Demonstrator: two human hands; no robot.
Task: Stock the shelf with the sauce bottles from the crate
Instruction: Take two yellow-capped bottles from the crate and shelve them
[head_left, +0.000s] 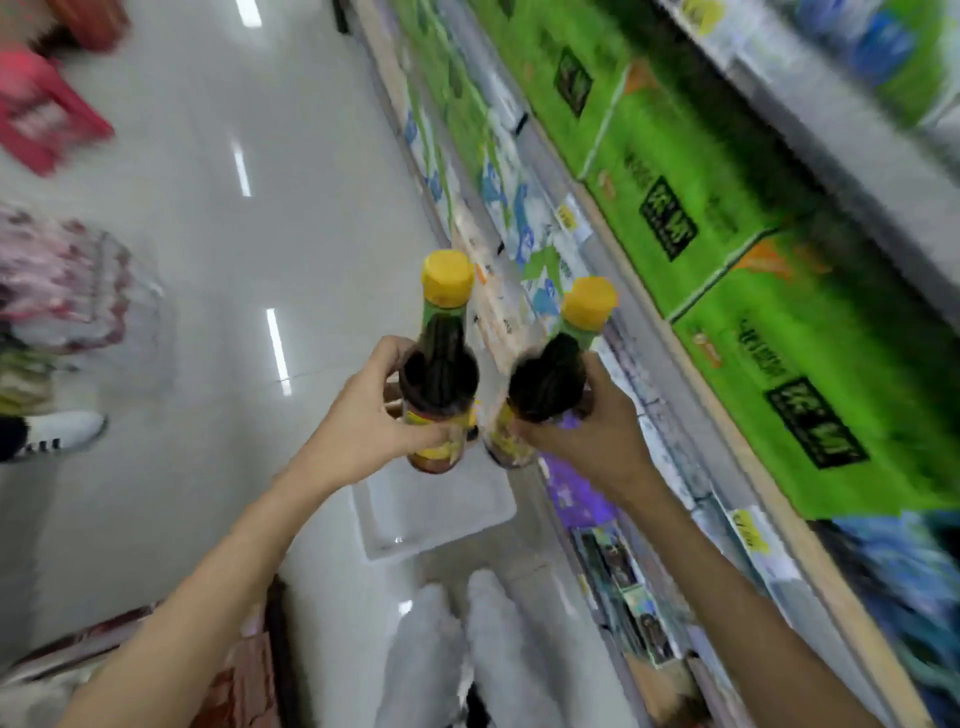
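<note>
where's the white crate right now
The white crate sits on the floor below the two held sauce bottles, beside the shelf base on the right.

The two sauce bottles hold near-black liquid. The left bottle (440, 364) has a yellow cap, a green neck band and a yellow-and-red label; the right bottle (553, 374) has the same yellow cap and green band. At 6 o'clock below them the crate (384, 525) is plain white. From 12 to 3 o'clock the cartons (810, 374) are bright green with black panels and orange marks. The floor (208, 260) is glossy pale grey with white light streaks. At 10 o'clock sits a pink-red basket (41, 114).
</note>
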